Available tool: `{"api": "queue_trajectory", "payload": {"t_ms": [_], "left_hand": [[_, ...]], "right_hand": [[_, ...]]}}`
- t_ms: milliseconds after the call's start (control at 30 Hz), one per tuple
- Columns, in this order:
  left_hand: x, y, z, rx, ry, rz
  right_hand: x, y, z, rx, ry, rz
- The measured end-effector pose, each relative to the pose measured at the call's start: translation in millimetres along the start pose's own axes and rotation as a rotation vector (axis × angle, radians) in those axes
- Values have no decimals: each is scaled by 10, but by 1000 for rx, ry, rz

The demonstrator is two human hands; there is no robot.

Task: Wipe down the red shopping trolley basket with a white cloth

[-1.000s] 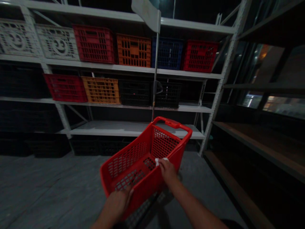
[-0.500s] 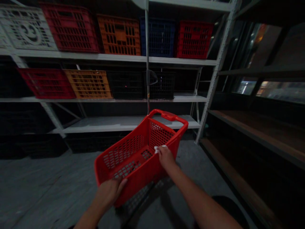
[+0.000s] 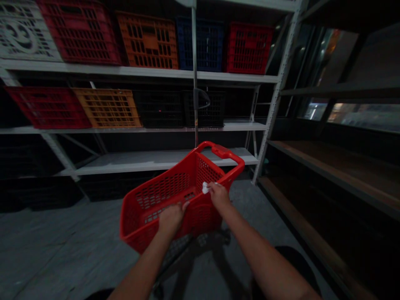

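Note:
A red plastic shopping cart point(image 3: 200, 214) with perforated sides stands in front of me, its handle bar point(image 3: 222, 151) towards the far right. My left hand point(image 3: 170, 218) is closed over the near rim around its middle, thumb lying along the edge. Further right on that same rim, my right hand point(image 3: 219, 196) pinches a crumpled white cloth or tissue point(image 3: 205, 188), which pokes out on the basket's inner side. Nothing I can make out lies in the basket.
A metal pole point(image 3: 195, 54) with a dark grip rises from the cart's far corner. Behind stands a white shelving rack point(image 3: 150, 161) holding coloured crates, among them an orange crate point(image 3: 150, 39). Brown shelves point(image 3: 337, 166) line the right side. Grey floor point(image 3: 46, 246) extends at left.
My left hand has slid along the near rim, right and away from me, closer to my right hand. The cart has turned slightly, and the view has shifted a little to the right.

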State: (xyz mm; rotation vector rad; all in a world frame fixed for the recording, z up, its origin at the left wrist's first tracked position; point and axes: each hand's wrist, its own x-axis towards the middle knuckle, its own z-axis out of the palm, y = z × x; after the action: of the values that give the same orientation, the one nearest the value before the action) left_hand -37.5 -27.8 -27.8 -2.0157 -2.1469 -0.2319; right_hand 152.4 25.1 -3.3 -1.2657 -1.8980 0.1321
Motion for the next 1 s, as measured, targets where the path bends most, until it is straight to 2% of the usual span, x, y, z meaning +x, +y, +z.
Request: {"api": "queue_trajectory", "payload": {"t_ms": [67,133,200,233,300,433,500,567,667,733,833,933,1000], "left_hand": [[-13,-42,10,7,0,0],[-20,-62,15,12,-3,2],[-18,-71,22,18,-9,2],[-14,-75,27,21,-15,0],[-1,-93,34,26,-32,-7],[18,-181,28,32,-65,-8],[12,-243,13,33,-73,-4],[-2,-300,-3,31,-84,3],[-23,-349,-18,29,-105,11],[-32,-357,-21,26,-103,14],[-40,-360,-24,11,-93,22],[-46,-397,-30,17,-98,20],[-51,-452,-27,24,-95,27]], "right_hand": [[123,245,-350,-35,73,52],[221,466,-671,-105,213,149],[249,583,-844,-158,320,206],[231,587,-851,-168,343,199],[140,493,-719,-144,319,92],[-52,211,-341,-26,130,-239],[-46,216,-372,-42,80,-292],[35,352,-571,-96,127,-244],[168,611,-904,-165,320,-65],[168,676,-953,-159,443,-1],[-3,568,-712,-47,526,-81],[-214,424,-404,89,441,-284],[-277,412,-337,122,438,-365]]}}
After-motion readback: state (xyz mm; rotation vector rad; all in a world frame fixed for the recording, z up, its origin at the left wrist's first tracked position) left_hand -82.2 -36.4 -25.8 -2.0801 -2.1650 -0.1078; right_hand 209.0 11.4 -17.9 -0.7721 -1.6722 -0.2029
